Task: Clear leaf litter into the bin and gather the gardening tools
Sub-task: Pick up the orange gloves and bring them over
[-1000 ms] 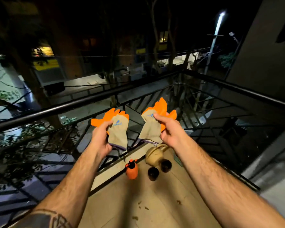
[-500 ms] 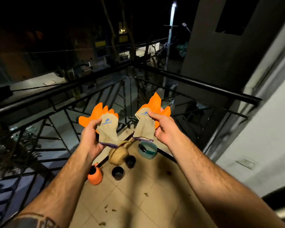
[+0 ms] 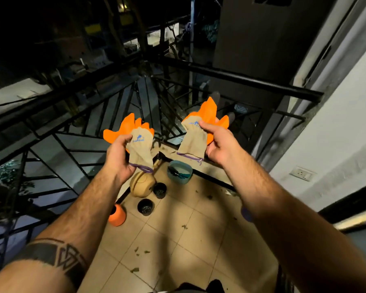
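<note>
Each hand pinches one glove at mid-frame, the left hand (image 3: 119, 157) its glove (image 3: 140, 148) and the right hand (image 3: 218, 142) its glove (image 3: 193, 137), cuffs hanging toward the wrists, orange fingers pointing up and away.

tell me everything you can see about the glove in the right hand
The right glove has a tan knit back and cuff, a purple-edged hem with a loose thread, a small blue logo, and orange coated fingers pointing up and away. It hangs limp, cuff downward, in the air above the balcony floor. Only the right hand touches it, pinching its upper edge between thumb and fingers.
</note>
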The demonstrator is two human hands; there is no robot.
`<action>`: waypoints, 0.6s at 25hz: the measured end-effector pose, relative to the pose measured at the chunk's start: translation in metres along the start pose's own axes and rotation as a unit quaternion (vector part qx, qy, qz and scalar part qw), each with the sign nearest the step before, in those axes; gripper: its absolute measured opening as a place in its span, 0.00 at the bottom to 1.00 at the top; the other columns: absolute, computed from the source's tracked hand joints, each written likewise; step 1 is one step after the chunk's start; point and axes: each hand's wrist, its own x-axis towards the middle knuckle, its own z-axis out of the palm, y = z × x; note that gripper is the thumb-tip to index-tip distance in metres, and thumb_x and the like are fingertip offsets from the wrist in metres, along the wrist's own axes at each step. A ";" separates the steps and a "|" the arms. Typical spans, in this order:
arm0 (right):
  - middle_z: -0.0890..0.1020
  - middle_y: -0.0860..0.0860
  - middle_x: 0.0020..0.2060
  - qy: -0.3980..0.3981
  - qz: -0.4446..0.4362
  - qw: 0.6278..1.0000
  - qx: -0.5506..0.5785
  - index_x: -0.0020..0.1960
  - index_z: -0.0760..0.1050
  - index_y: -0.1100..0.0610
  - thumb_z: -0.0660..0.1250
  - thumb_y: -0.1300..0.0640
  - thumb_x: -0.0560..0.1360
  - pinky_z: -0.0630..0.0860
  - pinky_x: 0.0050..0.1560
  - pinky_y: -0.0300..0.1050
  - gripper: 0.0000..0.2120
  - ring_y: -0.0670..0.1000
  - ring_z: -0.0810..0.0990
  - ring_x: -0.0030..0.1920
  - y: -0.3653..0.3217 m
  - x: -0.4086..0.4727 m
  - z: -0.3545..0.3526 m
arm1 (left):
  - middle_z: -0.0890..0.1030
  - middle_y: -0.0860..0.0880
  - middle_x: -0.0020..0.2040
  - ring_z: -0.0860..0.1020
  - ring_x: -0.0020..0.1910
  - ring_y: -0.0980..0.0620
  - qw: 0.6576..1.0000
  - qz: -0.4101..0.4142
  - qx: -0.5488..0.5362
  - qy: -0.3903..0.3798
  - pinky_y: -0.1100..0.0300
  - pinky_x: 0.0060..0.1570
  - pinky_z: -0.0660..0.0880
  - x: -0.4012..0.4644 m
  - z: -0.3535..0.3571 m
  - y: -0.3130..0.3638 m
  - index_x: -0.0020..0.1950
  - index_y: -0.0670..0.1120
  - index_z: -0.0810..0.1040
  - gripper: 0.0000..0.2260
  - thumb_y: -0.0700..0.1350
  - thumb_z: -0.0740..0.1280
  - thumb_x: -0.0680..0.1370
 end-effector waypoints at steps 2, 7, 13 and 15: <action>0.85 0.59 0.54 0.015 -0.002 1.000 0.006 0.56 0.77 0.53 0.69 0.68 0.77 0.82 0.53 0.59 0.12 0.58 0.85 0.50 0.003 0.002 -0.001 | 0.84 0.39 0.57 0.86 0.47 0.42 1.000 -0.025 0.018 0.008 0.48 0.36 0.82 0.008 -0.002 0.001 0.71 0.41 0.71 0.18 0.42 0.62 0.81; 0.85 0.60 0.56 0.043 -0.005 0.999 0.021 0.60 0.77 0.54 0.69 0.67 0.77 0.81 0.55 0.60 0.15 0.60 0.85 0.55 0.010 0.016 -0.011 | 0.84 0.38 0.58 0.83 0.56 0.40 0.998 -0.048 0.038 0.010 0.46 0.38 0.83 0.027 -0.005 -0.002 0.69 0.41 0.71 0.17 0.43 0.64 0.81; 0.85 0.60 0.56 0.051 0.013 0.999 0.009 0.67 0.75 0.54 0.70 0.66 0.77 0.79 0.59 0.64 0.20 0.61 0.84 0.58 -0.018 0.044 -0.039 | 0.82 0.40 0.59 0.82 0.58 0.44 0.997 -0.052 0.052 0.034 0.47 0.52 0.80 0.046 0.025 -0.031 0.59 0.42 0.74 0.08 0.44 0.63 0.82; 0.85 0.60 0.55 0.041 0.022 0.999 -0.004 0.69 0.74 0.54 0.70 0.66 0.77 0.79 0.59 0.64 0.22 0.60 0.84 0.58 -0.031 0.058 -0.048 | 0.82 0.40 0.60 0.82 0.58 0.45 0.997 -0.054 0.041 0.045 0.46 0.57 0.79 0.053 0.038 -0.047 0.60 0.42 0.74 0.10 0.45 0.63 0.81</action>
